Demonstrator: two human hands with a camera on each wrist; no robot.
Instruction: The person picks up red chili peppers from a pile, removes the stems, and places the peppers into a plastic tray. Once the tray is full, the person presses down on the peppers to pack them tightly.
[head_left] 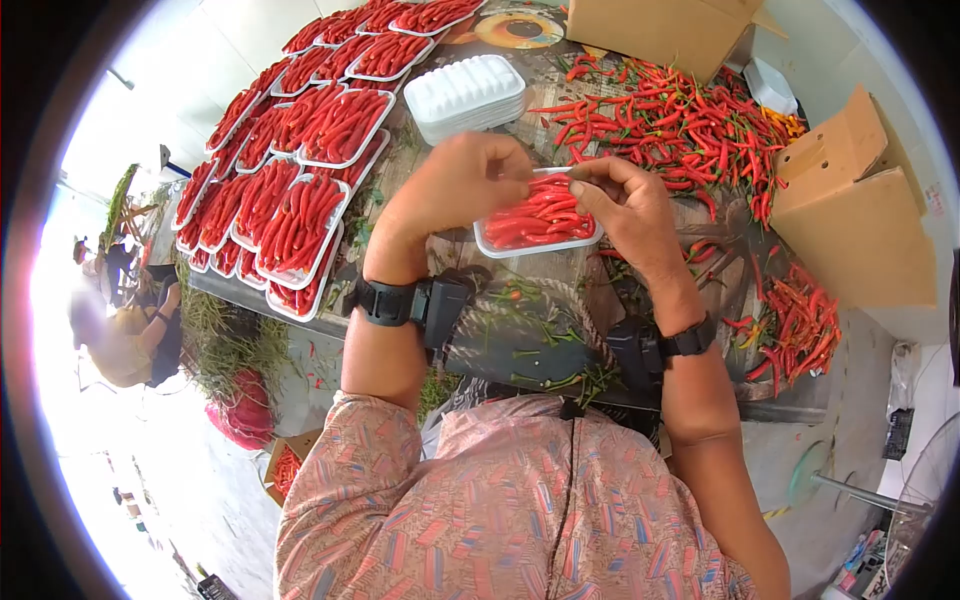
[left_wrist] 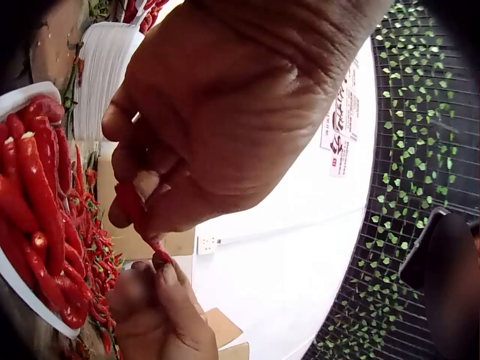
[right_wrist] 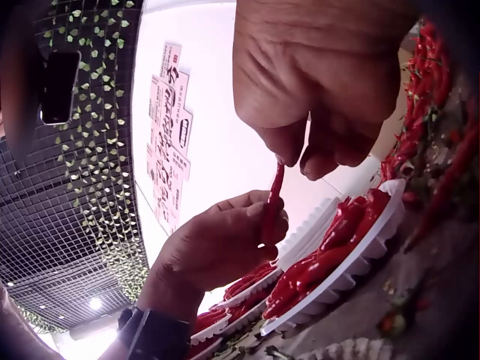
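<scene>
Between my two hands, over a white foam tray (head_left: 540, 249) of red chilies, is one red chili pepper (right_wrist: 273, 206). My left hand (head_left: 452, 188) grips its body with thumb and curled fingers. At the other end, thumb and fingertips of my right hand (head_left: 637, 218) pinch the chili's tip, as both wrist views show. Several chilies (left_wrist: 37, 187) fill the tray below, lying lengthwise. In the head view the left hand is blurred and hides the held chili.
Filled chili trays (head_left: 300, 190) are stacked at the left. Nested foam trays (head_left: 465, 95) stand behind my hands. Loose chilies (head_left: 690, 130) heap at the back right, near cardboard boxes (head_left: 850, 215). Another chili pile (head_left: 805, 330) lies at the right edge. A person (head_left: 125, 340) sits far left.
</scene>
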